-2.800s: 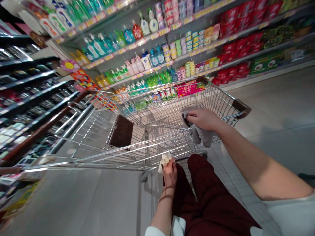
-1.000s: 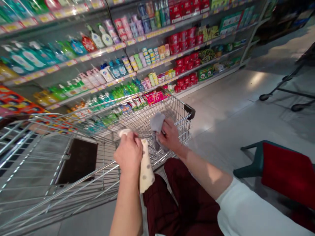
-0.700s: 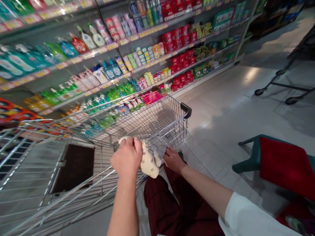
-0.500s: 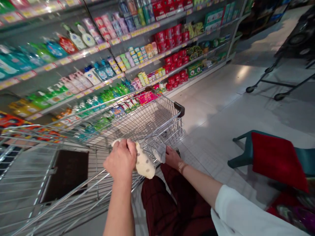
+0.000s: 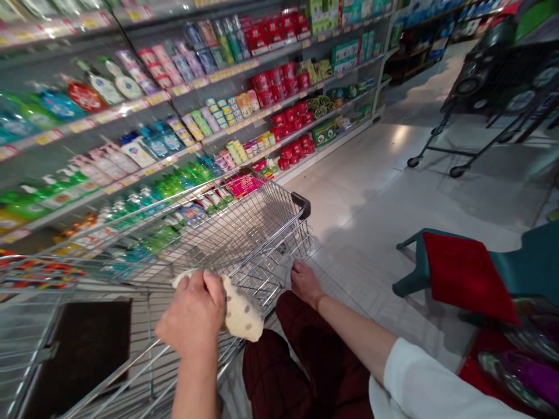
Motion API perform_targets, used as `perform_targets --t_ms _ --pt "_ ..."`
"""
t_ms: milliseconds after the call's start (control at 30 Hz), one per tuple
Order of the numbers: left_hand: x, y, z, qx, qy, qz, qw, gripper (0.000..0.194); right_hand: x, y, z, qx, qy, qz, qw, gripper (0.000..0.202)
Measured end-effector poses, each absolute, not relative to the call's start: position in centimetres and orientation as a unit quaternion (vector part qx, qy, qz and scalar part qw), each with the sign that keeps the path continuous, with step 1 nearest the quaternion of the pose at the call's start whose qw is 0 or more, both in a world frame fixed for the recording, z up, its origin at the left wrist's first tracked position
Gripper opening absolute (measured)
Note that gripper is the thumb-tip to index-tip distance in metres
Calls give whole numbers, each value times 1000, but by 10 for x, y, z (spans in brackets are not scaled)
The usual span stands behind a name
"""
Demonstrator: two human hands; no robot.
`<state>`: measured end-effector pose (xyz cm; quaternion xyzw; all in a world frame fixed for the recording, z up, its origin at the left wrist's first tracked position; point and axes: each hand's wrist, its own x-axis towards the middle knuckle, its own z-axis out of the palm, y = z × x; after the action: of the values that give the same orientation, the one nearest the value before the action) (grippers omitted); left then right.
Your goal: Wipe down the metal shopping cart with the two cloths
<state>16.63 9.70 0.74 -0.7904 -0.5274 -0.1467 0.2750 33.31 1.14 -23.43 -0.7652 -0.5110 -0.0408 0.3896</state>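
Observation:
My left hand (image 5: 192, 311) is closed in a fist on a cream cloth (image 5: 243, 314) with grey dots. It rests at the near top rail of a metal shopping cart (image 5: 262, 233), and part of the cloth hangs out past my thumb. Lower and to the right, my right hand (image 5: 308, 283) pinches a thin, pale grey-white sheet (image 5: 282, 270), perhaps cloth or plastic, against the outside of the cart's wire side. The cart's basket has a dark panel (image 5: 82, 349) at its near left end.
Shelves (image 5: 183, 87) full of bottles, jars and boxes run along beyond the cart. A green stool (image 5: 421, 262) with a red cloth (image 5: 467, 273) over it stands at right, a purple-and-clear package (image 5: 519, 372) below it. Farther back is a black wheeled cart (image 5: 493, 87).
The view has swung right, so shelves, cart and hands sit farther left in it. Both hands keep hold of what they held, and the right hand's sheet has shifted slightly along the wire side.

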Motion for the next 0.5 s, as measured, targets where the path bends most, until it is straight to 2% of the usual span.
perform_targets --t_ms 233,367,500 --pt "169 96 12 -799 -531 -126 252 44 334 11 -241 -722 -567 -37 396 22" --pt "167 98 9 -799 -524 -136 260 44 328 -1 -263 -713 -502 41 488 28" --pt "168 97 9 -797 -530 -131 260 45 333 -3 -271 -728 -369 64 574 14"
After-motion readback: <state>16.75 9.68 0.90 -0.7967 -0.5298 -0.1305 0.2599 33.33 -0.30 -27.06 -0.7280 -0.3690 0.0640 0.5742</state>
